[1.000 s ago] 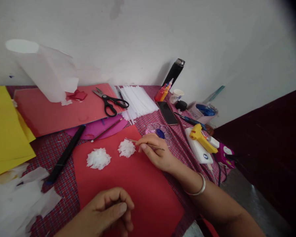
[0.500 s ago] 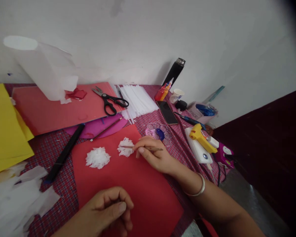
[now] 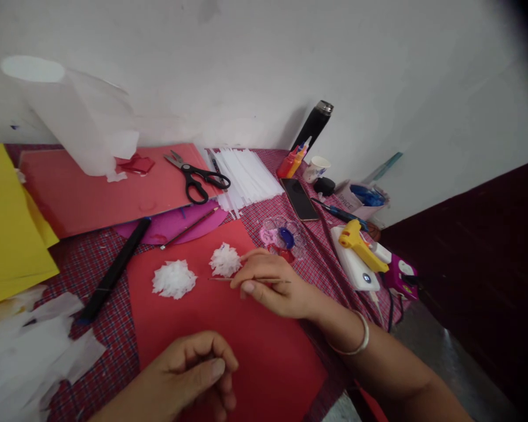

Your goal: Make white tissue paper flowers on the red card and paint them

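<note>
My right hand [image 3: 268, 284] pinches a thin paintbrush [image 3: 222, 279], its dark tip pointing left over the red paper [image 3: 229, 334]. Just beyond the brush lies a small tuft of crumpled white paper [image 3: 225, 260] with faint bluish specks. A larger white paper tuft [image 3: 174, 279] sits to its left on the same sheet. My left hand [image 3: 202, 369] rests low over the near part of the red paper, fingers loosely curled, thumb a little apart, nothing visible in it. Past my right hand is a clear flower-shaped palette [image 3: 305, 237] with pink, blue and red paint.
Black-handled scissors [image 3: 198, 179] lie on a red folder [image 3: 92, 202], near white strips [image 3: 246, 176]. A white roll [image 3: 70, 117] leans at the wall. Phone [image 3: 300, 199], paint bottles [image 3: 293, 163], paper cup [image 3: 317, 168] and yellow glue gun [image 3: 356, 243] stand right. White scraps [image 3: 22, 357] fill the left.
My right hand has drawn slightly nearer, and the brush tip has come off the smaller white tuft to just below it. My left hand has stayed in place.
</note>
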Motion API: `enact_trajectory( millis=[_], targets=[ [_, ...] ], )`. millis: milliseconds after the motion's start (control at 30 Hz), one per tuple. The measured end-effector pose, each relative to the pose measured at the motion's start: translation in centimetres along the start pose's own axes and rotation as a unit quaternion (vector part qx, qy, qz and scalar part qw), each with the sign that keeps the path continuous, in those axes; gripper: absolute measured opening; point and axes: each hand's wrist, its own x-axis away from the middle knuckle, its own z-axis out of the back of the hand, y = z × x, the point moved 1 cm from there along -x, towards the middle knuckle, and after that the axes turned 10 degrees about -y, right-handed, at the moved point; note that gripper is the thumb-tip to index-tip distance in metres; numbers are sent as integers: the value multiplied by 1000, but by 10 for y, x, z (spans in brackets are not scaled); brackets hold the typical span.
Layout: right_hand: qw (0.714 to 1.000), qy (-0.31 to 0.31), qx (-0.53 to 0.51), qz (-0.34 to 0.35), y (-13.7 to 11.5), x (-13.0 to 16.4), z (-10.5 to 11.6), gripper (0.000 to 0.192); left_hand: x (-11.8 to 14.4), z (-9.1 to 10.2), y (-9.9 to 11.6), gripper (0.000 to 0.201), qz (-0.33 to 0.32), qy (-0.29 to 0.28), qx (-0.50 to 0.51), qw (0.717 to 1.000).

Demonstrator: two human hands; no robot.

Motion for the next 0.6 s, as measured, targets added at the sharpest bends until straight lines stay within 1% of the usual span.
enact_trajectory(
  millis=[67, 167, 200, 267, 333, 400, 533, 600],
  targets=[
    [1000, 30, 0, -9, 1, 0, 1, 18, 0, 0, 0, 20, 0, 0, 1, 1000],
    [994, 80, 49, -48, 8, 2, 3, 19, -1, 0, -1, 19, -2, 1, 1, 1000],
    [993, 81, 60, -56, 10, 2, 3, 19, -1, 0, -2, 19, -4, 2, 2, 1000],
    [995, 63, 53, -56, 10, 3, 4, 20, -3, 1, -5, 21, -5, 6, 11, 1000],
    [998, 47, 15, -47, 6, 3, 4, 22, -5, 2, -8, 25, -9, 14, 22, 1000],
    [997, 41, -34, -52, 3, 3, 4, 25, -6, 2, -11, 29, -12, 20, 32, 999],
    [986, 46, -113, -110, 10, 3, 1, 32, -6, 2, -11, 31, -7, 21, 36, 999],
    [978, 70, -148, -130, 17, 3, 1, 34, -4, 1, -10, 28, -4, 26, 27, 999]
  ],
)
